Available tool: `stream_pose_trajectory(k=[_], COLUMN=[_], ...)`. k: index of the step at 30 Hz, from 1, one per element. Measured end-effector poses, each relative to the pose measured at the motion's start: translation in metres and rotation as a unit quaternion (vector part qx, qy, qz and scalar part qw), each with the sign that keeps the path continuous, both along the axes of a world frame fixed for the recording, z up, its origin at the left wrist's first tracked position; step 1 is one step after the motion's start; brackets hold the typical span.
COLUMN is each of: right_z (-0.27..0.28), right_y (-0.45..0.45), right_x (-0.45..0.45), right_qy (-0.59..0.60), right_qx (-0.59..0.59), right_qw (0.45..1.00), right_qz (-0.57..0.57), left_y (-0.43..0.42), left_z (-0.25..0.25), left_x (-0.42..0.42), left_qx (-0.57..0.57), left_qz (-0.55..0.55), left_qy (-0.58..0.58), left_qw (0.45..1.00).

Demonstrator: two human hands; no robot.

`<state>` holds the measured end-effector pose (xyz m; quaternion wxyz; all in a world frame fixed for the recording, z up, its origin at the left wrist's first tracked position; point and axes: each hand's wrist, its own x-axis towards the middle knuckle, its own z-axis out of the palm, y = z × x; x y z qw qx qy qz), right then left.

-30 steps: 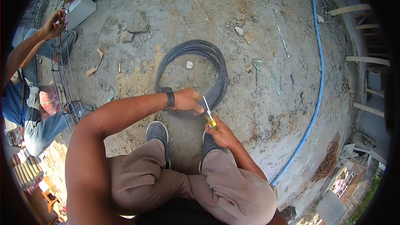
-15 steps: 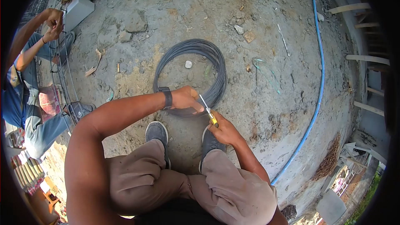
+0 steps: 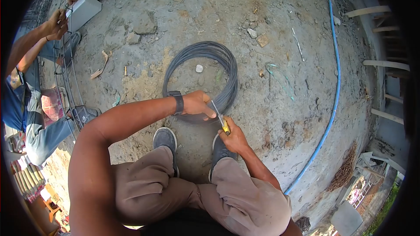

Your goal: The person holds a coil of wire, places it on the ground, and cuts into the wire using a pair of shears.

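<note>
A coil of thin dark wire (image 3: pixel 226 67) lies on the ground in front of my shoes. My left hand (image 3: pixel 199 105), with a black band at the wrist, is closed at the near side of the coil, its fingers bent round strands of wire. My right hand (image 3: pixel 234 136) grips a yellow-handled tool (image 3: pixel 225 126) just right of it. The tool's pale, slim metal part points up and left, close to my left fingertips. Whether its tip touches a strand is too small to tell.
At the left, a co-worker's hands (image 3: pixel 57 25) are at a tall frame of thin bars (image 3: pixel 65 72). Another person's sleeve is at the top left, by a white block (image 3: pixel 84 13). A blue hose (image 3: pixel 336 87) runs down the right side. Stones (image 3: pixel 144 24) lie beyond the coil.
The tool in my right hand has changed its tilt slightly, while my left hand stays nearly in place. The co-worker's hands have shifted at the frame, and the other person's hand has come into view.
</note>
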<state>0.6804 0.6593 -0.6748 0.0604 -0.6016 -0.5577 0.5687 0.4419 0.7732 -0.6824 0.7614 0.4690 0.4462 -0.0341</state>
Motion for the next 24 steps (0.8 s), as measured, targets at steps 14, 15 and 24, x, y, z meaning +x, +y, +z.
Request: stream_pose_trajectory(k=[14,15,24], right_z=[0.000,0.000,0.005], right_y=[0.014,0.017,0.020], right_x=[0.009,0.010,0.012], right_qy=[0.054,0.055,0.010], right_qx=[-0.037,-0.040,0.008], right_qw=[0.994,0.994,0.996], right_qz=[0.085,0.088,0.088], left_y=[-0.009,-0.009,-0.008], left_z=[-0.017,-0.016,-0.016], left_x=[-0.003,-0.003,0.001], left_qx=[0.063,0.055,0.055], left_qz=[0.013,0.022,0.030], left_qy=[0.024,0.020,0.038], left_qw=[0.998,0.998,0.997])
